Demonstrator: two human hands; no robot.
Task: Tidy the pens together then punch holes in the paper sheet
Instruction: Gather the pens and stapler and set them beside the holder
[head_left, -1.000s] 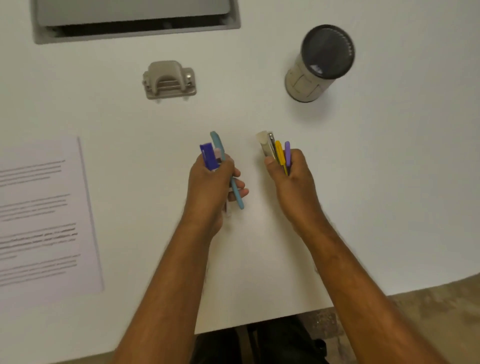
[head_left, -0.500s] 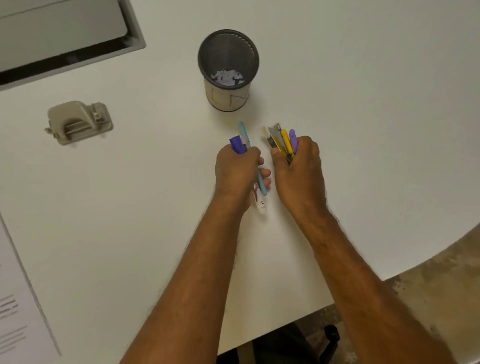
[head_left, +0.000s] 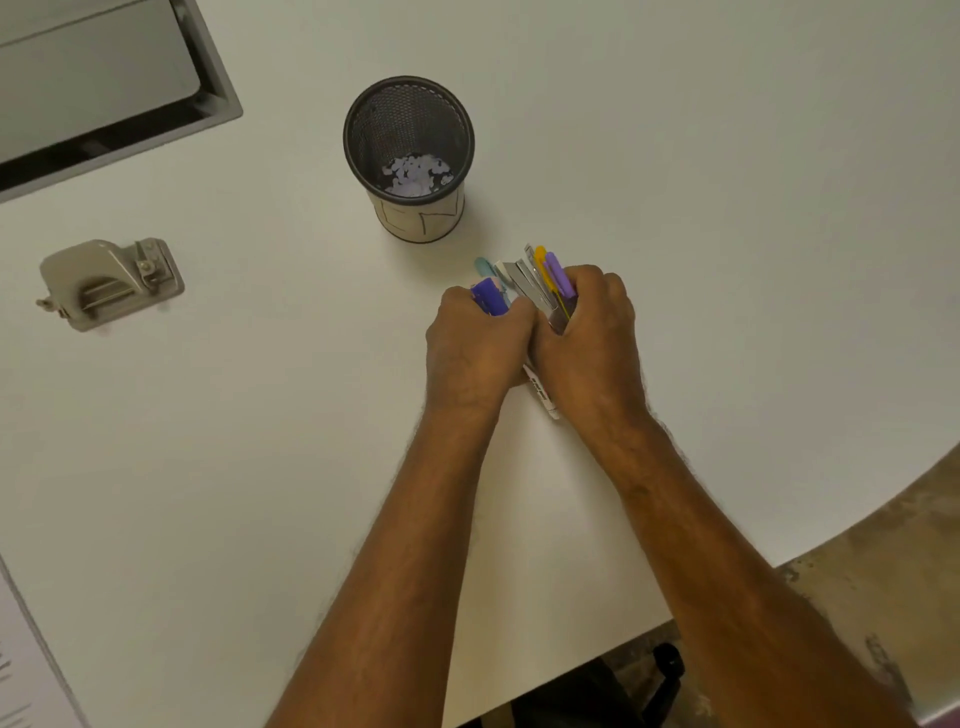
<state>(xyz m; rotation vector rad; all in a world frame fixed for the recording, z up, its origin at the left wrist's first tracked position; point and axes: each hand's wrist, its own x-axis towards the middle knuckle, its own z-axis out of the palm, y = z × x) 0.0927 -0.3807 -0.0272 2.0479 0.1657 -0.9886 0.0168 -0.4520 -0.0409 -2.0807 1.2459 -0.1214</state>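
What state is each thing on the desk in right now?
Left hand: closed around pens, pressed against the other hand.
Right hand: closed around pens.
Pens: gathered in one bunch between both hands, tips toward the cup.
Mesh cup: upright, holding only paper bits, no pens.
Hole punch: untouched on the desk, left side.
Paper sheet: flat at the left edge, mostly out of view.

Matt white table (head_left: 727, 260) — black wire-mesh metal cup (head_left: 409, 135), dull metal hole punch (head_left: 109, 283), glossy plastic pens (head_left: 540, 280).
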